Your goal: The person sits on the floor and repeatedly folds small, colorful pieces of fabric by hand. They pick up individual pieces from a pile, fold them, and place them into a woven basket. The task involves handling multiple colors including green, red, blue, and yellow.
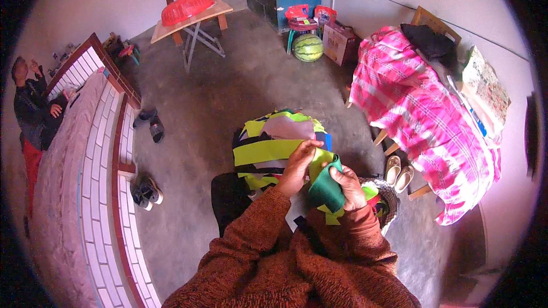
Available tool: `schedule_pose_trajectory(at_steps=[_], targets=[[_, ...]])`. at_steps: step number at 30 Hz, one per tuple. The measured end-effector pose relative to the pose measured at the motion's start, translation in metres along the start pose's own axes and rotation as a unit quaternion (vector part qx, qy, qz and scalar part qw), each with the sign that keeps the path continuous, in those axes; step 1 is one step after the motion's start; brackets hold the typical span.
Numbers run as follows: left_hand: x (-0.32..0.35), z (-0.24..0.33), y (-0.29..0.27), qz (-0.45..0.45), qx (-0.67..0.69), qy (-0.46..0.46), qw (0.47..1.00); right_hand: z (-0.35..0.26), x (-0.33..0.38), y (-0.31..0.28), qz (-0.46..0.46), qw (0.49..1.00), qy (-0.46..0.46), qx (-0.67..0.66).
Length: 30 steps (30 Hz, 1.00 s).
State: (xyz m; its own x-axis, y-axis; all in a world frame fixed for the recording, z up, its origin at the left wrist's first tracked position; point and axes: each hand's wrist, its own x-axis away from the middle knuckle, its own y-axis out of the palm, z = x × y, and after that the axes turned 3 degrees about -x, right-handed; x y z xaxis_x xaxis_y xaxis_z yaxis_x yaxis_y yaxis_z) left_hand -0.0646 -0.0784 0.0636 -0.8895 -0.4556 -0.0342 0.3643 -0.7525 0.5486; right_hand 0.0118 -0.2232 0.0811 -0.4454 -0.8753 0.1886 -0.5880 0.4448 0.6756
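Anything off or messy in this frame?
Nothing damaged or spilled. The fabric pieces lie in a loose, uneven heap, and both hands, left hand and right hand, hold a dark green piece.

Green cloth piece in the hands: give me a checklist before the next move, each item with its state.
1. Right hand grips the green cloth piece: ok.
2. Left hand pinches the yellow-green piece: ok.
3. Pile of cloth pieces lies in front within reach: ok.
4. Basket beside the right hand, contents visible: cannot tell, mostly hidden.
5. Floor ahead free of obstacles near the pile: ok.
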Motion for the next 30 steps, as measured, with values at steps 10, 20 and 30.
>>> schedule_pose_trajectory(at_steps=[10,20,30], targets=[[0.032,-0.009,-0.029,-0.084,-0.046,0.072,0.993,-0.003,-0.020,0.016,-0.001,0.978,-0.004,-0.207],[0.045,-0.032,-0.067,-0.159,-0.336,-0.056,0.927,-0.004,-0.038,0.014,-0.004,0.975,-0.043,-0.219],[0.073,0.057,-0.110,-0.173,-0.474,-0.181,0.845,-0.010,-0.043,-0.035,-0.092,0.884,0.004,-0.459]])
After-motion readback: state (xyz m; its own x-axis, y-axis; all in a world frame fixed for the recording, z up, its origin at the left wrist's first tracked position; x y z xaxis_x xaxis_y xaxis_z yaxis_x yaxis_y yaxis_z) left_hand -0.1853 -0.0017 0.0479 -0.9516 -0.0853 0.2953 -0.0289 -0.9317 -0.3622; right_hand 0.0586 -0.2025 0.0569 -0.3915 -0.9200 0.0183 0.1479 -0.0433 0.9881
